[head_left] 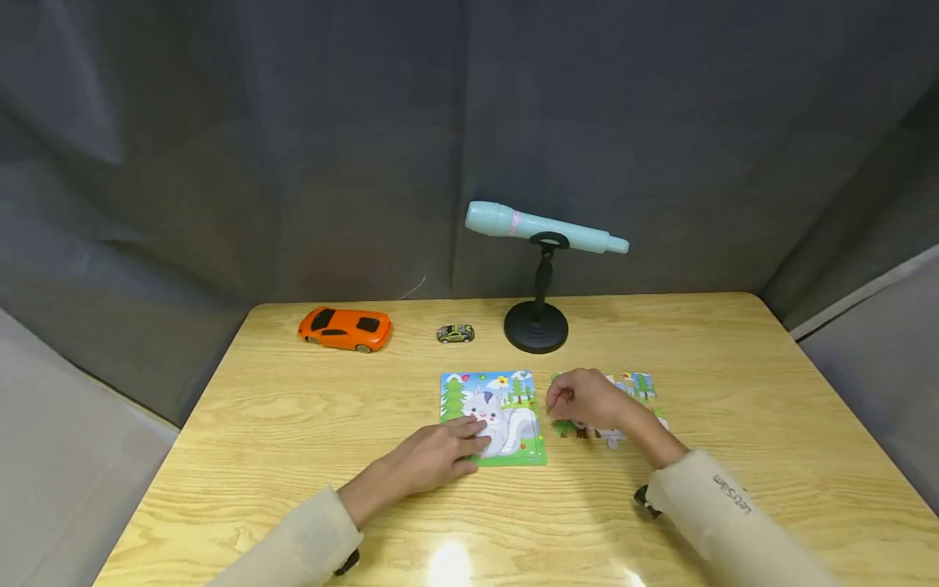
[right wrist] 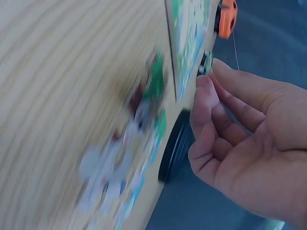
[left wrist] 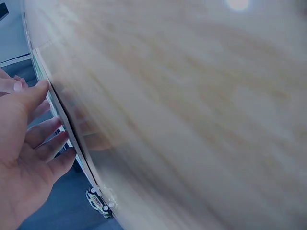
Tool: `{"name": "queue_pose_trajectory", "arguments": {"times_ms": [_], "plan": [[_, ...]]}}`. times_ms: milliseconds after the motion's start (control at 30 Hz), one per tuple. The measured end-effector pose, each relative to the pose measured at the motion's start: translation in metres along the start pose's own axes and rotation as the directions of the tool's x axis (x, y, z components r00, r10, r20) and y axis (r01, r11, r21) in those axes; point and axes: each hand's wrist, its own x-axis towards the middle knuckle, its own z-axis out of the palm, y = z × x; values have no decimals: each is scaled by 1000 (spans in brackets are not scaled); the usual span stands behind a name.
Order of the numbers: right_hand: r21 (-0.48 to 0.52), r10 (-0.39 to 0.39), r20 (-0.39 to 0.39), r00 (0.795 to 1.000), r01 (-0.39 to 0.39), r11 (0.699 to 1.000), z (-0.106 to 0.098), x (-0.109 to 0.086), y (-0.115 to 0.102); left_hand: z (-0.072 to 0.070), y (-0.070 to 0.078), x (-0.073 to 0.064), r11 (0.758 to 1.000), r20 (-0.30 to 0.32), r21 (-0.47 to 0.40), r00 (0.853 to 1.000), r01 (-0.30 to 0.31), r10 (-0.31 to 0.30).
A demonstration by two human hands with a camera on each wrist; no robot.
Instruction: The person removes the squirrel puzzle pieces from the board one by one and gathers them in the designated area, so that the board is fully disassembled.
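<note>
My left hand (head_left: 433, 456) rests with outstretched fingers on the lower left part of a square puzzle board (head_left: 524, 452) that shows a white squirrel, green trees and blue sky. In the left wrist view, the left hand (left wrist: 31, 139) is seen from the palm side, thumb and fingers at the board's edge. My right hand (head_left: 590, 398) is just above a group of loose puzzle pieces (head_left: 641, 385), covering part of them. In the right wrist view, the thumb and forefinger of the right hand (right wrist: 244, 129) meet and the other fingers curl. No piece shows clearly between the fingertips.
Behind the board stand an orange toy car (head_left: 352, 328) and a small green toy car (head_left: 456, 333). A light blue microphone (head_left: 546, 227) lies on a black stand (head_left: 536, 328) behind the pieces. Dark cloth (head_left: 352, 163) hangs along the far edge of the wooden table (head_left: 293, 424).
</note>
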Motion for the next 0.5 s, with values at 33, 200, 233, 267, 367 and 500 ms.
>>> {"name": "queue_pose_trajectory", "arguments": {"times_ms": [33,200,233,267,367,500], "plan": [[-2,-9,6,1000,9,1000,3,3,-4,-1,0,-1,1000,9,-11,1000,16,-15],[3,-36,14,999,36,999,19,16,-20,-5,-4,-7,997,26,-48,997,67,-66],[3,-44,15,999,44,999,21,18,-22,-5,-5,-8,996,22,-50,997,68,-67],[2,-51,15,999,51,999,23,21,-24,-6,-6,-9,996,18,-52,998,67,-67],[14,-59,22,998,58,998,31,27,-30,-8,-8,-12,997,12,-43,998,62,-61],[73,-46,71,996,41,997,43,33,-35,-9,-8,-16,999,18,-23,999,46,-46]]}}
